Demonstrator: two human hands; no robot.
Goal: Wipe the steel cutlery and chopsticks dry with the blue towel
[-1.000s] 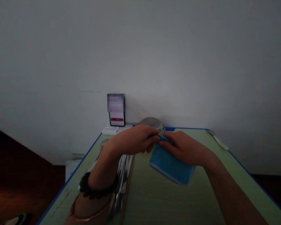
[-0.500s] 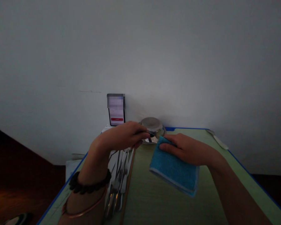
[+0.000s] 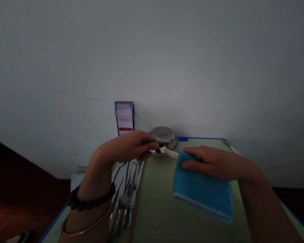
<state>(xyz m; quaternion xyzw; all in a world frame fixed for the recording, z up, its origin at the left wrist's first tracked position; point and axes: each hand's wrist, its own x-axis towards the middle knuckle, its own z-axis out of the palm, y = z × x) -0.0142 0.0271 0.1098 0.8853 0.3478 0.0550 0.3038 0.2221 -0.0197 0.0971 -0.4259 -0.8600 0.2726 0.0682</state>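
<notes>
My left hand (image 3: 139, 145) is closed on the bowl end of a spoon (image 3: 171, 153) with a pale handle. The handle points right, and its far end is hidden in a folded blue cloth (image 3: 202, 189). That cloth, edged in a lighter blue, is pinched in my right hand (image 3: 205, 162) and hangs above the table. Behind the spoon, an upturned shiny metal bowl (image 3: 164, 135) stands near the wall. Under my left wrist lie several knives, forks and other cutlery (image 3: 125, 199).
A phone (image 3: 125, 118) leans upright against the wall (image 3: 192, 67). The pale green table (image 3: 162, 209) has a blue edge, and a brown strip (image 3: 136, 206) runs along the cutlery. At the table's back right corner lies another pale-handled utensil (image 3: 230, 145).
My right hand has slid the cloth to the right along the spoon, baring more of its pale handle. My left hand has shifted slightly left.
</notes>
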